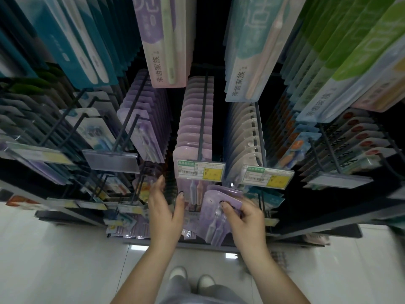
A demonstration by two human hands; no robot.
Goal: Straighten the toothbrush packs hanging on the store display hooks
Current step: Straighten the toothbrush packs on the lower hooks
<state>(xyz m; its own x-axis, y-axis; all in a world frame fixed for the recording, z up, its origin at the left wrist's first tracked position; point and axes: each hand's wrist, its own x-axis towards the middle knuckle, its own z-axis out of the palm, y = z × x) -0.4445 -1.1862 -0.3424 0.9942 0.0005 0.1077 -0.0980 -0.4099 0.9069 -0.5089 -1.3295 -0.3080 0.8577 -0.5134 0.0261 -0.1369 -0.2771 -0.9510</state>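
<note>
Glossy white floor tiles (65,260) fill the foreground, with two pale shoes (190,279) at the bottom edge. Right hand (245,218): fingers curled round a loose purple toothbrush pack (219,216), held tilted just below the yellow-and-green price tag (200,171). Left hand (164,207): open, fingers straight, just left of the hanging packs, holding nothing. Behind the tag, a row of lilac toothbrush packs (195,128) hangs on a dark display hook (202,119). Beside it, to the right, hang white-carded packs (245,132). Farthest up hang teal packs (72,40) and green packs (350,40).
</note>
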